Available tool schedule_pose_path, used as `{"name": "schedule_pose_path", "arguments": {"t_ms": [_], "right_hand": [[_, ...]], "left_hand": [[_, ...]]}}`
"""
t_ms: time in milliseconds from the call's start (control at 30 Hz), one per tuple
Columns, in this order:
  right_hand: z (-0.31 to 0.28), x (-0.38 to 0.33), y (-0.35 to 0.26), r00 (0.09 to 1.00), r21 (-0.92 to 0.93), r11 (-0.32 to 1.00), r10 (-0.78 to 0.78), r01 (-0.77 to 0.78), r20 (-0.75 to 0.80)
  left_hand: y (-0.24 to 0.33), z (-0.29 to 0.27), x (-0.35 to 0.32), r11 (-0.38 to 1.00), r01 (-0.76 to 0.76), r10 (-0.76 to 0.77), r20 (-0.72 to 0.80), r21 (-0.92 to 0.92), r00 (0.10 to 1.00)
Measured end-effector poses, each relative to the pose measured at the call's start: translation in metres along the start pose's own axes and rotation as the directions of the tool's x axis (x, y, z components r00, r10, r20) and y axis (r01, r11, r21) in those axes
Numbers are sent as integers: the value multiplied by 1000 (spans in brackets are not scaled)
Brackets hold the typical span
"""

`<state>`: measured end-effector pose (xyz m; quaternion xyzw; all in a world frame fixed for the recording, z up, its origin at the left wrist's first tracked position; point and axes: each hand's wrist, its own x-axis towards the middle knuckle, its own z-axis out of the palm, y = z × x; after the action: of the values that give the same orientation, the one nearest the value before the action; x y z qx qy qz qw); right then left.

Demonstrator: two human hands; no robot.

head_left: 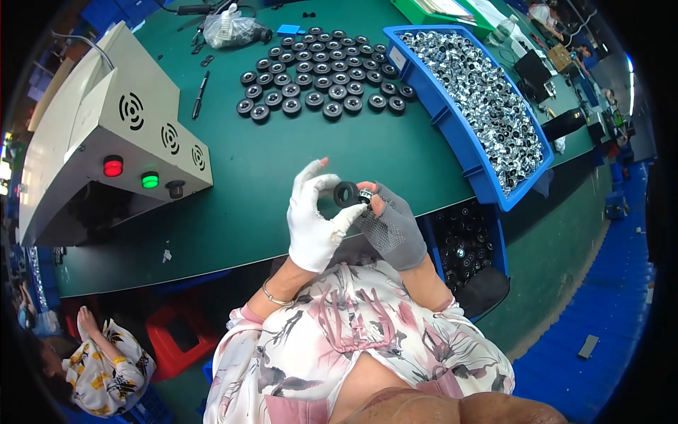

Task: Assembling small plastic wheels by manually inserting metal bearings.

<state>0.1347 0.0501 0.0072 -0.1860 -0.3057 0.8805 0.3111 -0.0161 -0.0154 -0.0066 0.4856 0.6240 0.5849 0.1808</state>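
In front of my body, above the table's near edge, both hands are close together. My left hand [313, 222], in a white glove, pinches a black ring [346, 193] between its thumb and bent fingers; the index finger points up. Beside the ring, my right hand [393, 227], in a grey dotted glove with bare fingertips, grips a small silver-and-black metal part [365, 196]. My left thumb tip reaches close to that part. Farther off, many black wheels [322, 68] with metal centres lie in rows on the green table [233, 159].
A blue bin [452, 134] full of shiny metal parts stands at the right. Below the table edge, another bin [462, 244] holds dark wheels. A beige machine [113, 127] with lit buttons is at left, near a pen [200, 95]. Another person [106, 364] sits lower left by a red stool [180, 339].
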Motion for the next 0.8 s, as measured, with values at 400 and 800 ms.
{"name": "schedule_pose_path", "arguments": {"t_ms": [400,800], "right_hand": [[1,-2,1,1000,57,998,20,-19,-18],[-10,2,9,932,-879,342,-260,332,251]], "left_hand": [[14,1,7,977,-168,170,-6,128,985],[32,-1,23,900,-309,283,127,309,951]]}}
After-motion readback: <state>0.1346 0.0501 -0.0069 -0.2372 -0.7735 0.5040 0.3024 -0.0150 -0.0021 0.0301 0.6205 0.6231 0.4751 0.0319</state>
